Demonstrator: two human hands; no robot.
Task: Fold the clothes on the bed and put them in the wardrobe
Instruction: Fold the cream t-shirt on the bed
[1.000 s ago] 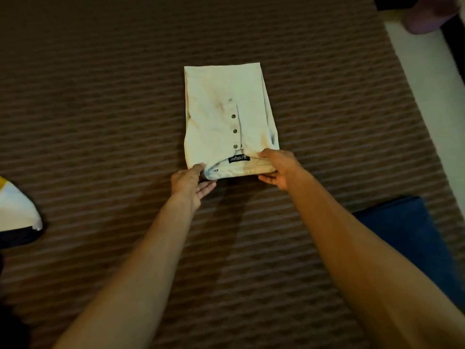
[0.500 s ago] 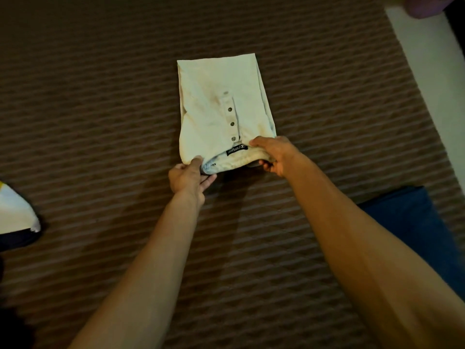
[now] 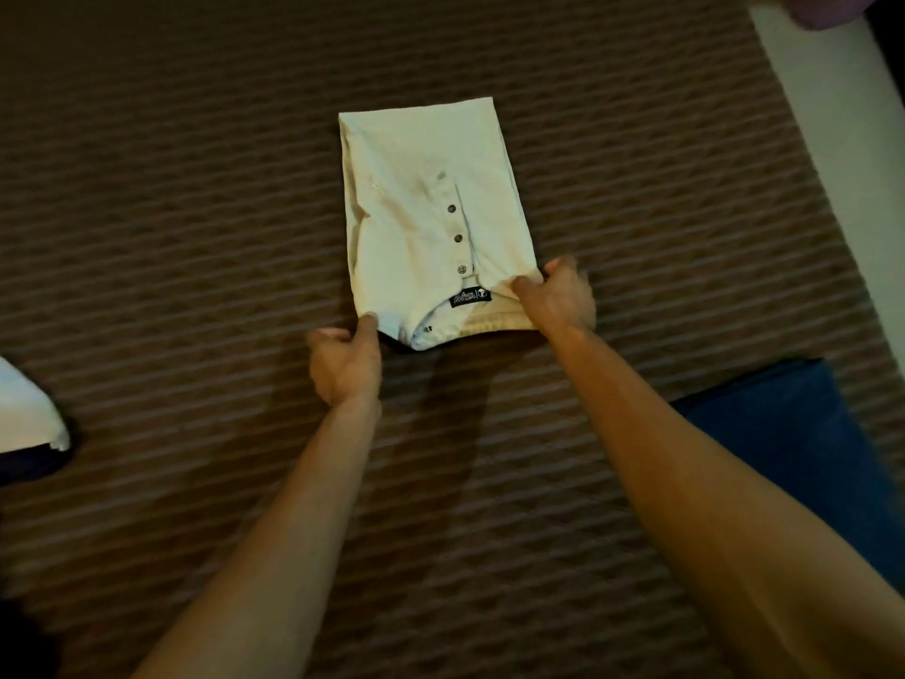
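Observation:
A cream button-front shirt [image 3: 416, 198] lies folded into a long rectangle on the brown striped bed cover [image 3: 196, 188], its collar and black label toward me. My left hand [image 3: 345, 362] pinches the near left corner of the shirt with thumb and fingers. My right hand [image 3: 558, 298] grips the near right corner at the collar, fingers curled over the cloth. The near edge of the shirt is slightly lifted off the cover.
A folded blue garment [image 3: 803, 458] lies on the bed at the right, beside my right forearm. A white and dark piece of clothing [image 3: 29, 423] pokes in at the left edge. The bed's right edge meets a pale floor strip [image 3: 842, 139].
Both hands have shifted their hold on the near corners; the right hand moved outward to the right corner. The shirt's near edge has lifted a little.

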